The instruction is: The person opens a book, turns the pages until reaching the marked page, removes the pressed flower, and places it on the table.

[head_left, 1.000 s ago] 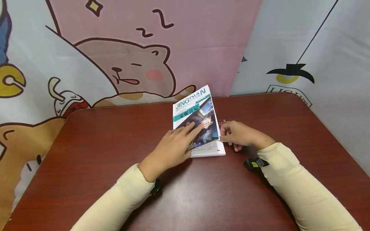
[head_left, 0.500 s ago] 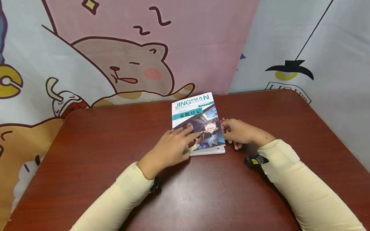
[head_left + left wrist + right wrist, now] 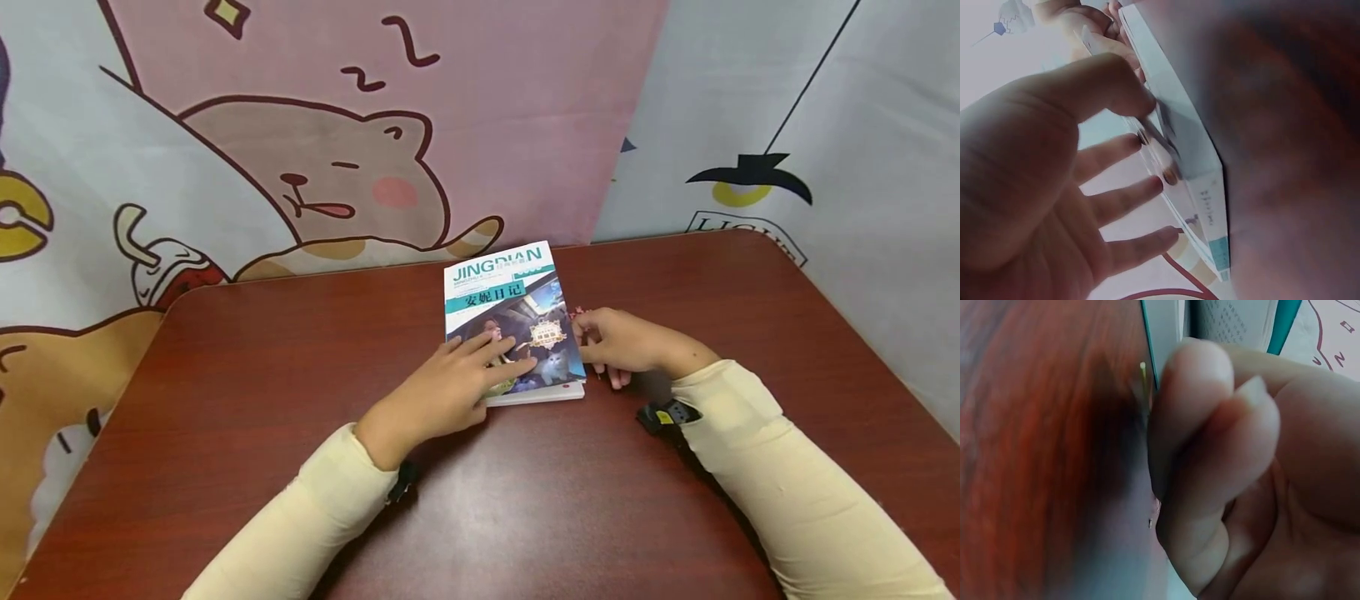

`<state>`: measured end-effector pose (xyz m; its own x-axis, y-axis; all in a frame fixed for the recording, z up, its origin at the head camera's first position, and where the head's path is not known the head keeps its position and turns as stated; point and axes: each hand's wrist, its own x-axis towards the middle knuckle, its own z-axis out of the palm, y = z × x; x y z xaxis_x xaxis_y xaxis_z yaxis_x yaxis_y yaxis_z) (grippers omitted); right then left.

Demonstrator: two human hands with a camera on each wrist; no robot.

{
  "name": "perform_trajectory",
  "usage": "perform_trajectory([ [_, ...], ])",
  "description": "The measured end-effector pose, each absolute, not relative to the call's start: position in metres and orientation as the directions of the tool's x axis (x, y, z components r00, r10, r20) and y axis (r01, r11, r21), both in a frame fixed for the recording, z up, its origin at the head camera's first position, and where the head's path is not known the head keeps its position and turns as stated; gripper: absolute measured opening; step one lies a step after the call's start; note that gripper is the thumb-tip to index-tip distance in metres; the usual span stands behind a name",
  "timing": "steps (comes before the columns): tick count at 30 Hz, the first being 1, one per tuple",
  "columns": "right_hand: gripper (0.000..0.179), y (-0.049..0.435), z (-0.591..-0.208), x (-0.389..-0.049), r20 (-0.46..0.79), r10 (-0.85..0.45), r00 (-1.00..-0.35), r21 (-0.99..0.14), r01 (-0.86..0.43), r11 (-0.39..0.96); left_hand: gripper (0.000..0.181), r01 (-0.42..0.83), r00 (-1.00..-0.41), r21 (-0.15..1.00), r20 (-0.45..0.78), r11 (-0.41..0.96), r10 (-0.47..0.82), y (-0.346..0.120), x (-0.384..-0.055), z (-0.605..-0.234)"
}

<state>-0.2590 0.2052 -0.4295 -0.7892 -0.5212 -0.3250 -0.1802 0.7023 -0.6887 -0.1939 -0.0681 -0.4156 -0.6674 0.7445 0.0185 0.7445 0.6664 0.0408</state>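
A paperback book (image 3: 517, 287) with a teal, white and dark illustrated cover lies near the table's back edge. Its cover sits a little askew over the white pages below. My left hand (image 3: 442, 383) rests on the lower part of the cover, fingers spread; in the left wrist view its fingertips (image 3: 1154, 184) touch the cover beside the book's thick edge. At the book's right edge is my right hand (image 3: 630, 342), fingers curled round a thin sprig with small red bits (image 3: 579, 313). Its yellowish stem tip (image 3: 1143, 366) shows past the curled fingers in the right wrist view.
The reddish-brown wooden table (image 3: 300, 333) extends on both sides of the book. Behind it hangs a cartoon-printed cloth (image 3: 555, 108) with a sleeping bear. Dark straps with small devices (image 3: 667, 415) sit at both wrists.
The raised cover has come down nearly flat over the pages. My left hand's fingers have spread and slid slightly over the cover; the right hand has stayed by the book's edge.
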Motion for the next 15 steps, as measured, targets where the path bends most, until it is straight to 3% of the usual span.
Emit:
perform_trajectory([
  [5, 0.013, 0.2055, -0.4276, -0.2591, -0.331, -0.525, -0.784, -0.692, -0.177, 0.700, 0.074, 0.741, -0.670, 0.019, -0.020, 0.671, 0.742, -0.0657, -0.1909, -0.4172],
  [15, 0.011, 0.2063, -0.4247, -0.2579, -0.345, -0.531, -0.774, -0.694, -0.170, 0.699, 0.067, 0.781, -0.624, 0.048, 0.035, 0.623, 0.780, -0.0669, -0.1957, -0.4200],
])
